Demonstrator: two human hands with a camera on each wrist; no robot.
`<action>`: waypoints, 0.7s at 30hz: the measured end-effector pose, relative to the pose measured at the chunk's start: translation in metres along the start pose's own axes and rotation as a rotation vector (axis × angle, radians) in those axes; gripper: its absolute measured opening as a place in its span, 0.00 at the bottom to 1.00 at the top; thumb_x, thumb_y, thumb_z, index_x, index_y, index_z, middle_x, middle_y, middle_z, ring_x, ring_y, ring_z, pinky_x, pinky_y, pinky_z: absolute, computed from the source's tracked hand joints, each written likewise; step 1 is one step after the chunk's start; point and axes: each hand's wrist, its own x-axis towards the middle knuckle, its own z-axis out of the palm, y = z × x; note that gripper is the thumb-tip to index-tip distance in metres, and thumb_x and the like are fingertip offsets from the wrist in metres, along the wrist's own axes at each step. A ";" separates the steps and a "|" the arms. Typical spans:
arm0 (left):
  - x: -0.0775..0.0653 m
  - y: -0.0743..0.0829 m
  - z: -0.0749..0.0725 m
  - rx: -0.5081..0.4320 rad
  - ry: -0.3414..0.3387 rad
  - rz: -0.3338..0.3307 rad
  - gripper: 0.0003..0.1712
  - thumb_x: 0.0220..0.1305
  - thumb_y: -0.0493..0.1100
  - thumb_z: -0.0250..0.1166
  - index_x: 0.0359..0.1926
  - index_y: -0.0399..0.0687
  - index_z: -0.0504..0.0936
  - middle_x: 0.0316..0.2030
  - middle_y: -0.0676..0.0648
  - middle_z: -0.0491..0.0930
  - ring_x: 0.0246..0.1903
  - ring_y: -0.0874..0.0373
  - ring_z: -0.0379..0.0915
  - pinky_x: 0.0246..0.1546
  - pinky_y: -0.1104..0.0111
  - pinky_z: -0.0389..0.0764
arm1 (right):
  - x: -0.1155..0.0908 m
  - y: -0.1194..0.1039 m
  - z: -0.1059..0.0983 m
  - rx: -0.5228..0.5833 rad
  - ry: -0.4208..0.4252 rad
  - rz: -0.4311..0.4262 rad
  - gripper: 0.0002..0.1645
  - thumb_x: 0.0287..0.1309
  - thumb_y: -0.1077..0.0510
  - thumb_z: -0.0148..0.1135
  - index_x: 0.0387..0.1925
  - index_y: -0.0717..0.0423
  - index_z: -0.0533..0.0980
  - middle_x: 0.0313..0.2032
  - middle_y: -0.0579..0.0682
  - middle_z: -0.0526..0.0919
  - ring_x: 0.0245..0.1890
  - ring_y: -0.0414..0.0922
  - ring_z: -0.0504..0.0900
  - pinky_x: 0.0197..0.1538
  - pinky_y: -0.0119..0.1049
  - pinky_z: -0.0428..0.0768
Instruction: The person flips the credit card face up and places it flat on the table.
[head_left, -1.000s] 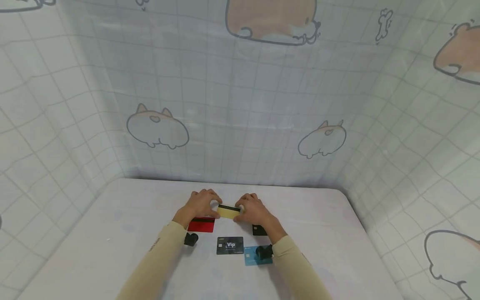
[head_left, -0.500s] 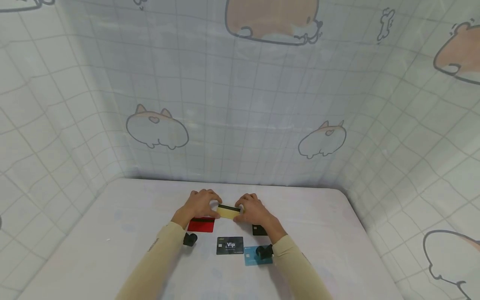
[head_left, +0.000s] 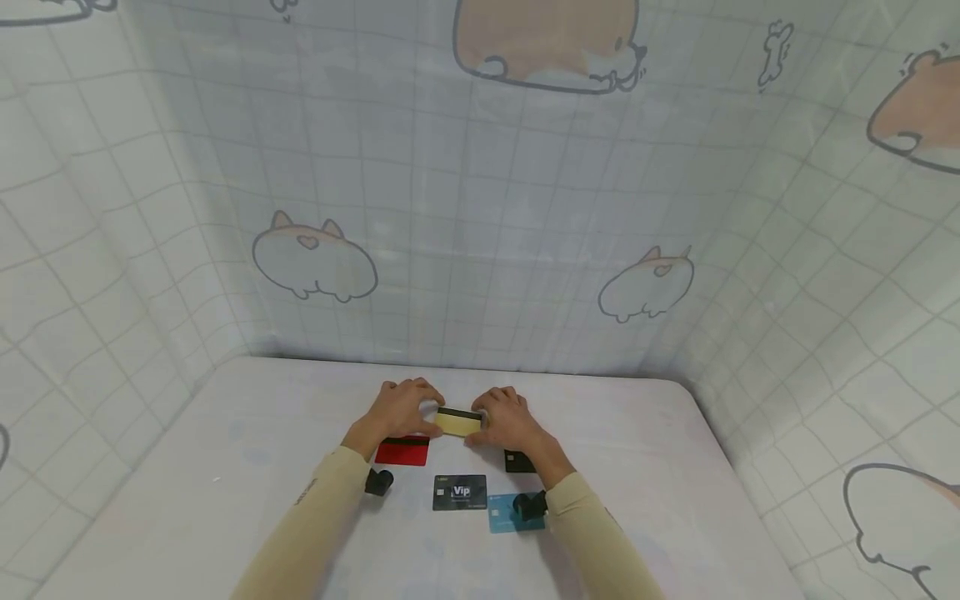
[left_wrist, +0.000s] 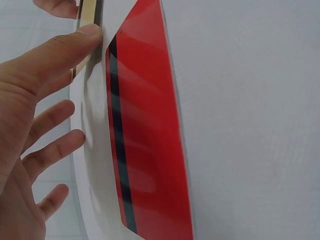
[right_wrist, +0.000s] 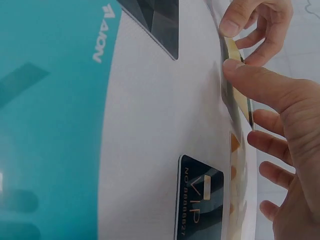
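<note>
A gold bank card (head_left: 458,423) with a dark magnetic stripe spans the gap between both hands near the middle of the table. My left hand (head_left: 401,408) pinches its left end between thumb and fingers; the other fingers spread apart. At the opposite end, my right hand (head_left: 508,418) grips the same gold card (right_wrist: 242,100), its thumb on the near face. Just below the left hand lies a red card (left_wrist: 150,120) with a black stripe. Under the right wrist a black VIP card (right_wrist: 202,197) is partly covered in the head view.
A dark grey Vip card (head_left: 460,492) and a light blue card (head_left: 504,515) lie nearer on the white table (head_left: 637,467). Black wrist-camera mounts (head_left: 379,482) hang by the sleeves. A patterned curtain (head_left: 480,208) encloses the back and sides.
The gold card sits slightly more level than before. Both hands keep almost the same place, and the cards on the table stay put.
</note>
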 end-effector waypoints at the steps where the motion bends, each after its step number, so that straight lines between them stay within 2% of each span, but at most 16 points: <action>1: 0.000 0.000 0.000 0.003 0.004 0.000 0.29 0.50 0.66 0.76 0.54 0.69 0.85 0.60 0.53 0.77 0.60 0.51 0.72 0.60 0.41 0.64 | 0.000 -0.001 0.000 -0.002 0.005 0.002 0.37 0.49 0.31 0.73 0.57 0.43 0.79 0.58 0.45 0.77 0.62 0.50 0.67 0.64 0.57 0.64; 10: -0.008 0.004 -0.002 -0.023 0.023 0.016 0.29 0.49 0.67 0.76 0.52 0.68 0.85 0.59 0.53 0.78 0.60 0.51 0.73 0.59 0.40 0.64 | -0.004 -0.003 -0.001 0.002 0.012 0.026 0.36 0.47 0.34 0.76 0.56 0.42 0.78 0.57 0.43 0.78 0.61 0.50 0.68 0.65 0.61 0.63; 21: -0.013 0.010 -0.004 -0.005 0.048 0.026 0.31 0.49 0.68 0.75 0.52 0.63 0.86 0.55 0.54 0.81 0.56 0.53 0.75 0.60 0.41 0.64 | -0.009 -0.001 -0.005 0.004 0.033 -0.033 0.35 0.51 0.37 0.74 0.60 0.42 0.79 0.57 0.44 0.78 0.59 0.48 0.70 0.63 0.62 0.64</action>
